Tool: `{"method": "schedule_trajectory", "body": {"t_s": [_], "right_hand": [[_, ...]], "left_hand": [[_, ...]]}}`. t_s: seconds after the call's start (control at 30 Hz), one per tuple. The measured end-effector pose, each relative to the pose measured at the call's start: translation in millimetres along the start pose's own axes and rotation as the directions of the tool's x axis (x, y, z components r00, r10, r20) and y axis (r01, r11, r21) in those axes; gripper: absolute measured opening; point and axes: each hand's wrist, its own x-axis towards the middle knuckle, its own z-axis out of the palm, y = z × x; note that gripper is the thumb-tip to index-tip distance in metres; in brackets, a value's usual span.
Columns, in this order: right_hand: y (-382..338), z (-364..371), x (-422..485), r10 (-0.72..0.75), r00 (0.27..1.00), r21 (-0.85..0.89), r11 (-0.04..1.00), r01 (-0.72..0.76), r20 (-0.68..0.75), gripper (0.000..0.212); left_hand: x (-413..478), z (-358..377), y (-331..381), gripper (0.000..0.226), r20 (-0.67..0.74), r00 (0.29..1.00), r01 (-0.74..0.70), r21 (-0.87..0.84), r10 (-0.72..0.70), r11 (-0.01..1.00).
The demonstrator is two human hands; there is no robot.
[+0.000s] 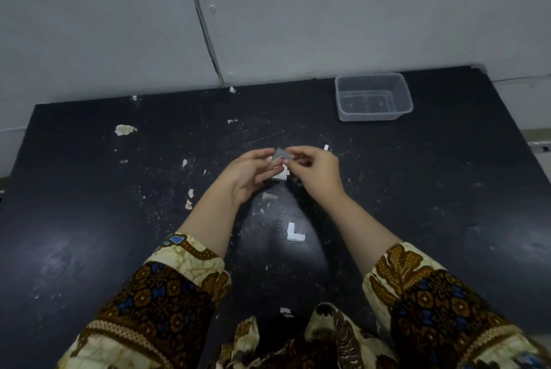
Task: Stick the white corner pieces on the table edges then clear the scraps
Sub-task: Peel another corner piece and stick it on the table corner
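At the centre of the frame the left hand [253,171] and the right hand [317,168] are meeting above the black table [89,219], both pinching a small translucent corner piece [282,156] between fingertips, probably to peel its backing before sticking it down. Just beneath them something white [281,176] is showing, too hidden to identify. A flat white L-shaped piece [294,233] is lying lower centre, apart from the hands. Torn pale scraps [125,129] are dotting the scuffed, glossy tabletop. A clear plastic tub [374,97] is sitting at upper right, likely waiting for waste.
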Motion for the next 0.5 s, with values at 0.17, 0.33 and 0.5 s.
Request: {"method": "schedule_trajectory", "body": {"t_s": [0.17, 0.33, 0.5], "right_hand": [[8, -18, -9, -0.094, 0.988, -0.089, 0.993, 0.083, -0.121, 0.02], [19, -42, -22, -0.116, 0.968, -0.136, 0.987, 0.087, -0.221, 0.018], [32, -70, -33, -0.162, 0.96, -0.222, 0.969, 0.111, -0.229, 0.019]], "left_hand": [[7, 18, -5, 0.028, 0.077, 0.996, 0.036, 0.099, -0.044, 0.994], [10, 48, -16, 0.028, 0.14, 0.981, 0.109, 0.164, -0.132, 0.98], [7, 80, -28, 0.031, 0.183, 0.963, 0.154, 0.222, -0.196, 0.963]]}}
